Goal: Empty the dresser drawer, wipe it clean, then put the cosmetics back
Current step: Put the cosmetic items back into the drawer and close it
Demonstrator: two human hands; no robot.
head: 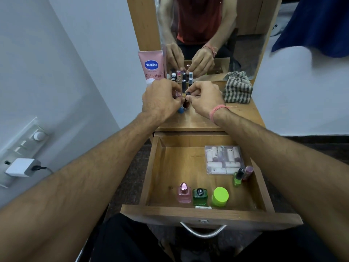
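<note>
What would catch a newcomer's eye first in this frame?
Both hands, the left hand and right hand, meet over a cluster of small bottles on the dresser top by the mirror, next to a pink lotion tube. Below, the open drawer holds a bright green jar, a pink bottle, a green bottle and a clear packet. A striped cloth sits on the right.

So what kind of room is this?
Probably a bedroom or dressing corner at home: a wooden dresser top with a mirror behind it, small nail polish bottles and a lotion tube on top, and an open drawer holding more cosmetics.
</note>
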